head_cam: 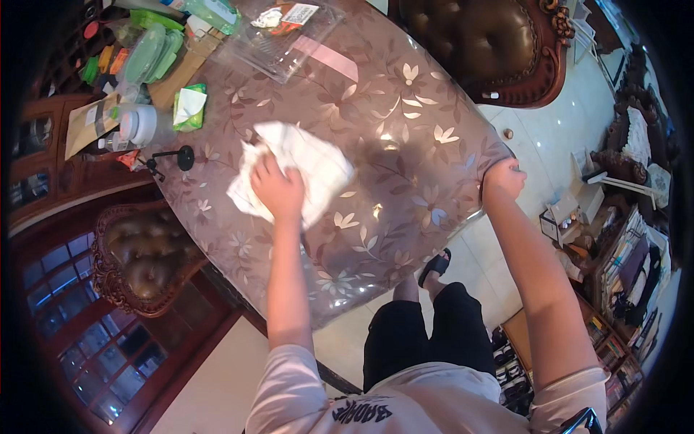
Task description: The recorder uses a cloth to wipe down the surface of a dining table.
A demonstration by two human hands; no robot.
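Observation:
A white cloth (325, 168) lies spread and crumpled on a table with a floral, glossy plastic cover (390, 190). My left hand (277, 187) presses on the cloth's left part with the fingers spread; whether it pinches any fabric cannot be told. At the table's right edge, my right hand (505, 176) is curled around the rim of the cover, its fingertips mostly hidden. Up and left of the cloth sits a green pack of tissues (190, 108) with a white sheet on top.
Clear plastic trays (276, 49) and a pink strip (328, 58) lie at the far side. Bottles, a white-lidded jar (138, 126), green containers (154, 54) and a small black stand (185, 158) crowd the left corner. Tufted leather chairs (146, 255) flank the table.

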